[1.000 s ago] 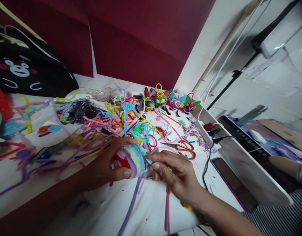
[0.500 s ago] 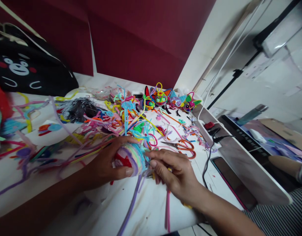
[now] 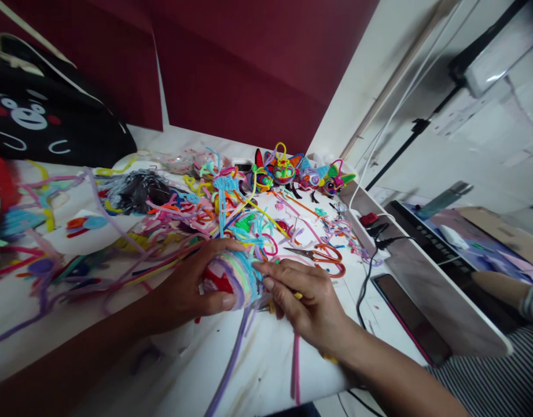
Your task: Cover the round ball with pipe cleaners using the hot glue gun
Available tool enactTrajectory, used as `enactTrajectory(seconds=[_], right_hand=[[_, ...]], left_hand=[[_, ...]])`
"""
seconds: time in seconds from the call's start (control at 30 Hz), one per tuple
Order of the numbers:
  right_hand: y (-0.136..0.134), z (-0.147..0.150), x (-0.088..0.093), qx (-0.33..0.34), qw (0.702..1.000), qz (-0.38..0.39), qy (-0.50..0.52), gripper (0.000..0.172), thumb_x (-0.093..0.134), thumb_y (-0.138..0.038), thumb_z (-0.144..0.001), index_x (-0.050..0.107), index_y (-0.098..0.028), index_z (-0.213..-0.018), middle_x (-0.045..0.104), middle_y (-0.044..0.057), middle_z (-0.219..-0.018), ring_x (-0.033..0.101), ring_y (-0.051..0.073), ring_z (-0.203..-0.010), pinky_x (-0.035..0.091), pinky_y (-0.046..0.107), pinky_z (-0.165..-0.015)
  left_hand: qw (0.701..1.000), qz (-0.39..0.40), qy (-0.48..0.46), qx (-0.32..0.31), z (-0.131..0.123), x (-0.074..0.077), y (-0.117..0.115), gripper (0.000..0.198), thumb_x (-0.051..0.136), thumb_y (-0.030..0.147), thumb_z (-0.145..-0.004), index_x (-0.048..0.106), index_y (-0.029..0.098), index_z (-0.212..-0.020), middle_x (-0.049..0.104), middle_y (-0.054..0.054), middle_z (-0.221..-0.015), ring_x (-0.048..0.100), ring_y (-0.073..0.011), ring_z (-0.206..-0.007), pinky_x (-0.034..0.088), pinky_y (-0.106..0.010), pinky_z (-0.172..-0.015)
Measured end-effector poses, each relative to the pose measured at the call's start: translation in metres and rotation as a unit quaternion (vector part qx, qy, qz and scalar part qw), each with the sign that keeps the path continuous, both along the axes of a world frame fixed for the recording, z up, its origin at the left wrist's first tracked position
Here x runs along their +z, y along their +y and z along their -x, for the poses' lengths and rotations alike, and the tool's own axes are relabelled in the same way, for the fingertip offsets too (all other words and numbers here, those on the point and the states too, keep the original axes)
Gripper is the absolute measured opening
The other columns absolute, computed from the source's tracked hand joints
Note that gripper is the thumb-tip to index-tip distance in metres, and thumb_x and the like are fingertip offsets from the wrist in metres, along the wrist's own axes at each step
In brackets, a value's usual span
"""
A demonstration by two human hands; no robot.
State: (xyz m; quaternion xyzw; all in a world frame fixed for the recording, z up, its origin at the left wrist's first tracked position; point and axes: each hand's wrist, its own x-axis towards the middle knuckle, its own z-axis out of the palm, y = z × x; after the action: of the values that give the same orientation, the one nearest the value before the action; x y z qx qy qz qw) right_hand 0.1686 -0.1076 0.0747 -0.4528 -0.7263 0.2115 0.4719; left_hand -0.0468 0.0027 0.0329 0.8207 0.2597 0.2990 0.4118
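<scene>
A rounded craft piece [image 3: 238, 278] striped in purple, cream, green and blue, with a red patch on its left side, is held above the white table. My left hand [image 3: 197, 281] wraps round it from the left, thumb below and fingers above. At its blue right edge, my right hand [image 3: 298, 289] has thumb and index finger pinched together; what lies between the fingertips is too small to tell. Purple pipe cleaners [image 3: 231, 368] hang or lie below the piece. Orange-handled scissors [image 3: 320, 255] rest just beyond my right hand.
Tangled pipe cleaners [image 3: 179, 214] cover the table's left and middle. Several finished colourful heads [image 3: 283, 172] stand at the back. A phone [image 3: 411, 318] and black cable [image 3: 362, 289] lie right. A black bag [image 3: 53, 116] sits back left. Another person's arm [image 3: 500, 289] shows at far right.
The view has shifted slightly. My left hand keeps its hold on the striped piece, and my right fingertips stay at its blue edge with barely any movement.
</scene>
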Motion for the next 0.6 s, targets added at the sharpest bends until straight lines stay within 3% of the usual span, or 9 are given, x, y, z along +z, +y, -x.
enactTrajectory(seconds=[0.23,0.37,0.6], right_hand=[[-0.002,0.0,0.005,-0.009,0.99,-0.083,-0.115,0.039,0.048,-0.006,-0.096,0.065,-0.013,-0.13,0.061,0.005,-0.077,0.056,0.015,-0.066,0.052,0.026,-0.061],[-0.004,0.001,0.007,-0.021,0.984,-0.062,-0.168,0.037,0.046,-0.006,-0.096,0.064,-0.007,-0.128,0.062,0.009,-0.083,0.055,0.017,-0.069,0.05,0.028,-0.06],[-0.002,0.003,0.012,0.005,0.986,-0.017,-0.163,0.034,0.045,-0.007,-0.096,0.064,-0.006,-0.125,0.062,0.008,-0.083,0.055,0.017,-0.072,0.053,0.029,-0.07]], left_hand=[[1.0,-0.012,-0.004,-0.01,-0.001,0.0,0.0,0.059,0.069,0.045,-0.08,0.052,0.029,-0.135,0.06,-0.004,-0.132,0.06,-0.0282,-0.114,0.048,-0.036,-0.099],[1.0,-0.011,0.001,-0.016,-0.001,-0.001,0.001,0.058,0.068,0.045,-0.082,0.053,0.029,-0.136,0.059,-0.004,-0.134,0.058,-0.0292,-0.119,0.045,-0.037,-0.104],[0.999,0.03,0.01,-0.006,-0.002,-0.001,0.003,0.061,0.067,0.048,-0.08,0.053,0.025,-0.136,0.059,-0.006,-0.134,0.058,-0.0313,-0.118,0.045,-0.039,-0.104]])
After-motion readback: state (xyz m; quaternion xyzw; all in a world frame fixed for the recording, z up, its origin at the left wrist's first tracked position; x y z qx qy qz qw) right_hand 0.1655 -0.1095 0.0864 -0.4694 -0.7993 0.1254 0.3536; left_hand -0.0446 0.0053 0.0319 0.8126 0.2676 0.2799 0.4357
